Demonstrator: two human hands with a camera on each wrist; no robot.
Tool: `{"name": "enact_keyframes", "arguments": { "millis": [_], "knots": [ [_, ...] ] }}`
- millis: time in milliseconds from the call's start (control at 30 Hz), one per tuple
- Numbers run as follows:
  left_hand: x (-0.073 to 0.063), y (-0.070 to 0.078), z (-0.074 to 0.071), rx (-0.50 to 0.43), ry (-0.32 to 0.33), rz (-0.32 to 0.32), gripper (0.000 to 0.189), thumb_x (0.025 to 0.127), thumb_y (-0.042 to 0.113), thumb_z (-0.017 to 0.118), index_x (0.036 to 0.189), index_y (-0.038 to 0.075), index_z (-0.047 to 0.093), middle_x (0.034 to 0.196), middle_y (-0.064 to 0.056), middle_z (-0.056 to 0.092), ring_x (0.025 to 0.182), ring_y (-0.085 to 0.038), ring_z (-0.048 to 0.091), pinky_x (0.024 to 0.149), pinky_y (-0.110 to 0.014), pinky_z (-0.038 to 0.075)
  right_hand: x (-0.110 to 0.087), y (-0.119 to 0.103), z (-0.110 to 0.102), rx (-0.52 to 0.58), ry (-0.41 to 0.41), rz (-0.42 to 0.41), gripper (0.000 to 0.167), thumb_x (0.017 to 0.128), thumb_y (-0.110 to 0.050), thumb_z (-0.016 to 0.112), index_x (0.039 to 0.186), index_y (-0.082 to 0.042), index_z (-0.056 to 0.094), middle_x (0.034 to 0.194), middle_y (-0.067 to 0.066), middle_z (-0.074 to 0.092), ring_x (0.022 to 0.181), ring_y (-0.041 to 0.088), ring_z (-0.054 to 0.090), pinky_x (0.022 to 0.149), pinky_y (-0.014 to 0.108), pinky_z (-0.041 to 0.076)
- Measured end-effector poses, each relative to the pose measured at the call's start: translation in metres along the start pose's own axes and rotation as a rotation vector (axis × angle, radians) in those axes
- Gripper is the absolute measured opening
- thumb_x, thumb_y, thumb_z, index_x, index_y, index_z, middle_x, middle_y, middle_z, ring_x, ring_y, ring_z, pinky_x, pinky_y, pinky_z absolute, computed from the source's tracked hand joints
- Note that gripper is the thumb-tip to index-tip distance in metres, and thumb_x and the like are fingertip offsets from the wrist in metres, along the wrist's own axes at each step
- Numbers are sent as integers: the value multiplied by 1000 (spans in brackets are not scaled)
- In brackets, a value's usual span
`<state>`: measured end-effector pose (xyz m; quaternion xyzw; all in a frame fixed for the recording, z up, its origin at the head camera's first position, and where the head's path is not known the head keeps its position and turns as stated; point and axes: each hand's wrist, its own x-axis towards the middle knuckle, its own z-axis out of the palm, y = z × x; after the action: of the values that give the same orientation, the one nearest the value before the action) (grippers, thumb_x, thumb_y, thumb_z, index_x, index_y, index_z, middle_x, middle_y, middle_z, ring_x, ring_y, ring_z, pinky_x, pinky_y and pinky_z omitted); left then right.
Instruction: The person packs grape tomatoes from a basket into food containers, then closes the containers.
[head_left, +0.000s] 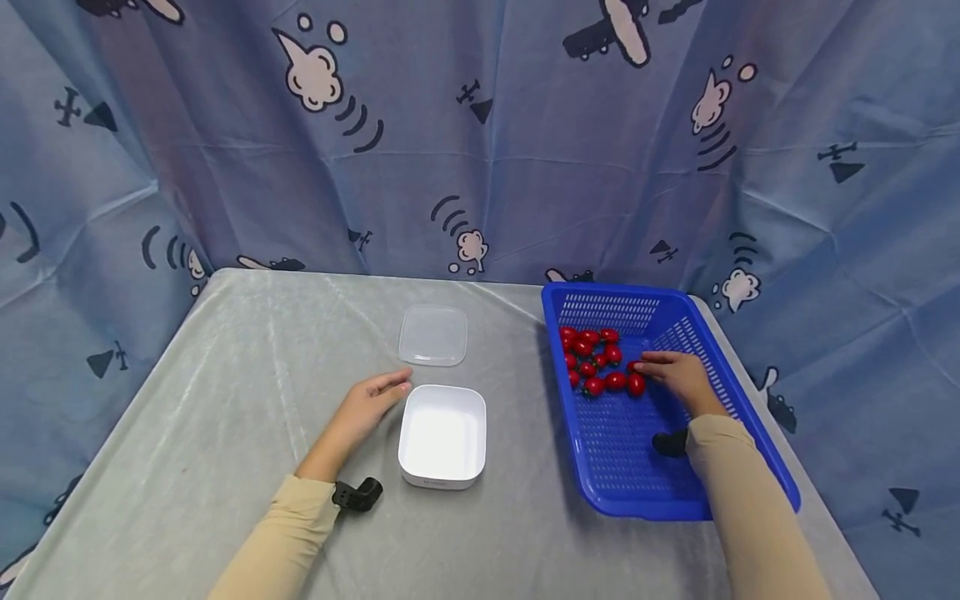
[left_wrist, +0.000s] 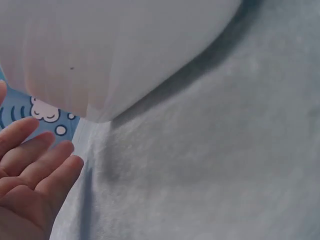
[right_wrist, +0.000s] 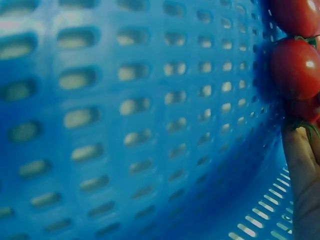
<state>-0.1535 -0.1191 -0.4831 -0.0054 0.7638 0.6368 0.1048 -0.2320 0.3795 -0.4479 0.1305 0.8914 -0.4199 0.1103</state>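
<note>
Inside the blue plastic basket, my right hand reaches to the edge of a cluster of red cherry tomatoes. Its fingertips pinch one cherry tomato, partly hidden by the fingers and the tomatoes beside it. My left hand is held beside the upper left corner of a white square container, fingers extended and holding nothing. In the left wrist view, that hand's spread fingers are near the container's wall. The container stands upright without its lid, with nothing inside.
A translucent square lid lies flat on the cloth-covered table, behind the container. The basket's raised rim surrounds the right hand, and its long side runs near the table's right edge. A patterned blue curtain hangs behind the table.
</note>
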Motion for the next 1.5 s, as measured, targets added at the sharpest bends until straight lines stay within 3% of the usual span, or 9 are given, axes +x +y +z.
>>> {"name": "enact_keyframes", "arguments": {
  "millis": [200, 300, 400, 533, 667, 767, 900, 1000, 1500],
  "knots": [
    [0, -5, 5, -71, -23, -25, 47, 98, 28, 63, 139, 4, 58, 146, -9, 54, 143, -25, 42, 120, -42, 33, -2, 0, 1, -23, 27, -18, 55, 97, -32, 65, 135, 6, 57, 136, 25, 59, 95, 3, 62, 107, 46, 47],
    [-1, -7, 6, -110, -38, -33, 47, 99, 27, 62, 139, 4, 57, 147, -9, 54, 143, -23, 42, 119, -40, 34, -3, -1, -1, -23, 56, -42, 52, 97, -33, 64, 132, 5, 60, 119, 11, 72, 86, -7, 59, 100, 34, 53],
    [-2, -9, 7, -143, -46, -44, 46, 99, 26, 62, 139, 4, 57, 146, -10, 55, 140, -22, 46, 116, -38, 38, -6, -5, -2, -3, 93, -32, 53, 97, -37, 64, 133, 1, 61, 108, -4, 73, 84, -10, 58, 96, 26, 55],
    [-4, -10, 9, -163, -45, -61, 44, 99, 27, 62, 137, 5, 59, 143, -11, 58, 131, -16, 54, 111, -32, 44, -14, -18, -2, 53, 129, -6, 58, 97, -42, 61, 139, -3, 56, 127, 10, 67, 107, 12, 65, 108, 37, 48],
    [-5, -12, 10, -181, -39, -61, 43, 99, 27, 62, 137, 6, 60, 142, -11, 59, 126, -11, 57, 110, -30, 44, -20, -32, 1, 95, 133, -12, 63, 97, -47, 58, 144, -5, 52, 144, 22, 54, 130, 31, 55, 113, 44, 42],
    [-5, -14, 10, -205, -37, -52, 43, 99, 25, 61, 137, 4, 59, 142, -13, 58, 120, -5, 59, 107, -25, 46, -24, -43, 4, 93, 145, -34, 63, 96, -49, 60, 142, -6, 54, 137, 14, 61, 114, 14, 63, 110, 37, 43],
    [-4, -15, 12, -241, -25, -36, 42, 99, 21, 62, 136, 0, 59, 142, -16, 57, 109, 3, 62, 97, -17, 50, -29, -58, 10, 119, 160, -95, 59, 94, -45, 64, 137, -4, 59, 109, -12, 68, 90, -12, 59, 101, 27, 47],
    [-4, -17, 13, -265, -15, -31, 42, 98, 19, 62, 134, -2, 59, 141, -17, 58, 105, 5, 63, 93, -16, 51, -35, -70, 16, 156, 156, -115, 59, 93, -43, 66, 136, -4, 60, 100, -22, 65, 90, -13, 59, 100, 24, 47],
    [-4, -17, 15, -291, 0, -33, 41, 97, 20, 64, 131, -3, 62, 131, -13, 66, 101, 1, 67, 91, -18, 53, -76, -119, 37, 142, 148, -167, 58, 88, -51, 69, 131, -11, 66, 123, -2, 70, 113, 7, 61, 100, 27, 52]
  ]
}}
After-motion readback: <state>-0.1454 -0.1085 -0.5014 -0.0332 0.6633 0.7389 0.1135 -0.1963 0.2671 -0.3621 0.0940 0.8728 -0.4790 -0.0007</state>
